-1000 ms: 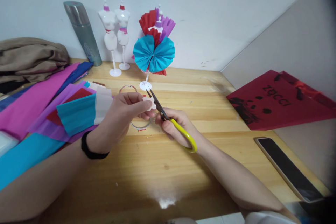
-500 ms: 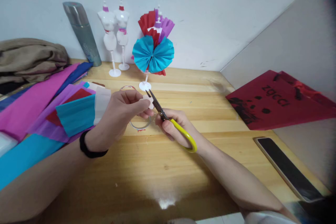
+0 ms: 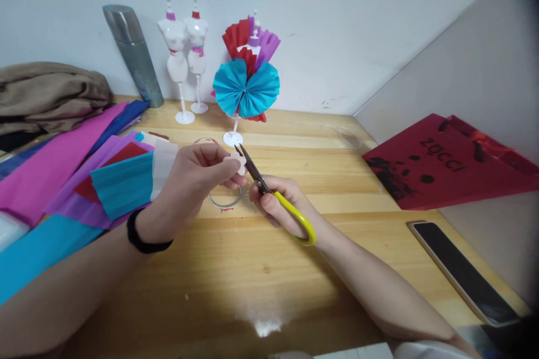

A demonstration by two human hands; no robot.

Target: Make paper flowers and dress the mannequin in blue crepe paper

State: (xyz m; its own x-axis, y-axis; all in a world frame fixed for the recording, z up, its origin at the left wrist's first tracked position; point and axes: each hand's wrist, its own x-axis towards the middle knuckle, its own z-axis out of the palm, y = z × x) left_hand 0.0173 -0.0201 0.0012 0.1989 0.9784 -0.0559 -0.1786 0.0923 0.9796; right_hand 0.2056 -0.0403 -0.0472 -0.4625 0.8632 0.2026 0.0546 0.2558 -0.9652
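Observation:
Between the thumb and fingers of my left hand (image 3: 208,165) is a small white paper piece (image 3: 239,163) with a scalloped, flower-like edge. My right hand (image 3: 280,202) grips a pair of scissors (image 3: 290,211) by the yellow handles. Their dark blades are slightly apart and lie at the right edge of the paper piece. Below and behind my left hand, a roll of tape (image 3: 225,203) rests on the wooden table (image 3: 261,269), partly hidden. Just beyond, a white mini mannequin wears a pleated blue paper bow (image 3: 246,90) with red and purple paper above it.
Two bare white mannequins (image 3: 177,61) and a metal flask (image 3: 137,61) stand by the wall. Coloured crepe paper sheets (image 3: 122,182) and a brown cloth (image 3: 54,90) cover the left side. On the right are a red gift bag (image 3: 438,168) and a phone (image 3: 463,269).
The white paper piece has turned slightly in my left fingers, and more of its scalloped edge shows. Both hands have stayed nearly in place.

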